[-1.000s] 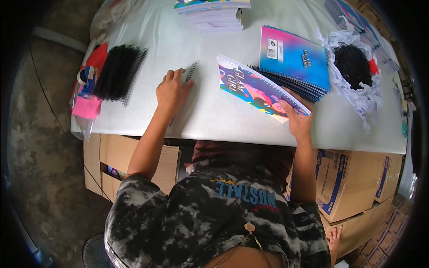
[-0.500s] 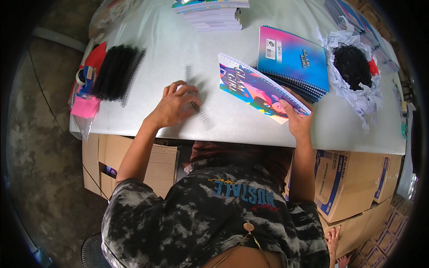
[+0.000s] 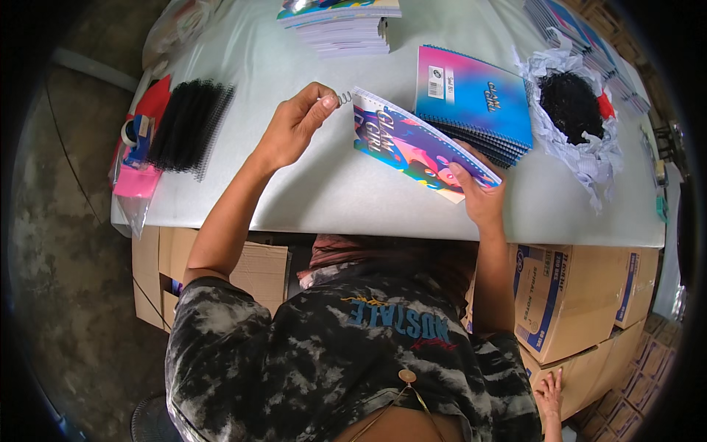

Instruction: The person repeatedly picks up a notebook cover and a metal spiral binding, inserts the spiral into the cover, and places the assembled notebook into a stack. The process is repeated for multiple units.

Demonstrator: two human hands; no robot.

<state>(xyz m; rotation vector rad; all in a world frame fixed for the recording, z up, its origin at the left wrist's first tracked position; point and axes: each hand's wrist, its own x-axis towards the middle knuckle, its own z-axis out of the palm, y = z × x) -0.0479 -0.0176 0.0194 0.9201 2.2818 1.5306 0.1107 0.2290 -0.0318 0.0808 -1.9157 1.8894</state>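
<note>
Between the thumb and fingers of my left hand [image 3: 298,121] is a spiral binding coil [image 3: 344,97]; only its end loops show, close to the notebook's far left corner. I cannot tell whether the coil touches the paper. My right hand [image 3: 479,188] grips the unbound notebook [image 3: 412,144] by its right end, thumb on the colourful cover. A row of punched holes runs along its upper edge, and the notebook is tilted above the table. Just behind it lies a stack of bound spiral notebooks [image 3: 475,96] with a pink and blue cover on top.
Black coils [image 3: 188,125] lie bunched at the left, beside a tape dispenser [image 3: 138,140] and a pink packet [image 3: 138,182]. A stack of paper blocks [image 3: 342,37] stands at the back. Crumpled paper [image 3: 537,147] surrounds a black tangle [image 3: 571,107]. Another person's hand [image 3: 549,394] touches a carton [image 3: 578,295].
My left hand has picked the coil up off the table and brought it up to the notebook's left corner. The right hand still holds the notebook in nearly the same place.
</note>
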